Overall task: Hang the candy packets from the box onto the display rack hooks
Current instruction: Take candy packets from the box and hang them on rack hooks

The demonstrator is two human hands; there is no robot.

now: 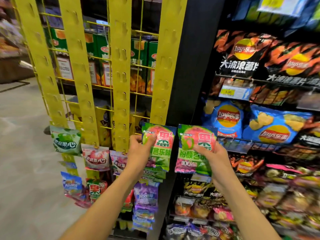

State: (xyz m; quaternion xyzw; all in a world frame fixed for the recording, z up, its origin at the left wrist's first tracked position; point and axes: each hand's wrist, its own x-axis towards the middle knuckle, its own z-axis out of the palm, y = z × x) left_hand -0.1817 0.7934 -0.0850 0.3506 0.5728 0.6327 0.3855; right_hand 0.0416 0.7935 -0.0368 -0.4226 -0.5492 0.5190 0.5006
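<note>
Now | left hand (138, 149) pinches guava candy packet (160, 148), right hand (213, 156) pinches its twin (194, 149) at 3 o'clock | likely light, crinkly, slippery film | grip top edge beside hang-hole, yellow hook strip (166, 66) at 12 o'clock

Two candy packets sit side by side, the left packet (158, 146) before the rightmost hanging strip (166, 66); chip shelves (259, 141) stand right, hung packets (96, 159) left.

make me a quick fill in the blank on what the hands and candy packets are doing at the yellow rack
1. Each hand holds one green and pink candy packet, so ____ packets are held in all.
2. The left hand holds its packet at the foot of the rightmost ____ hanging strip.
3. The right hand holds its packet in front of shelves of ____ bags.

Missing words: two; yellow; Lay's chip
</note>
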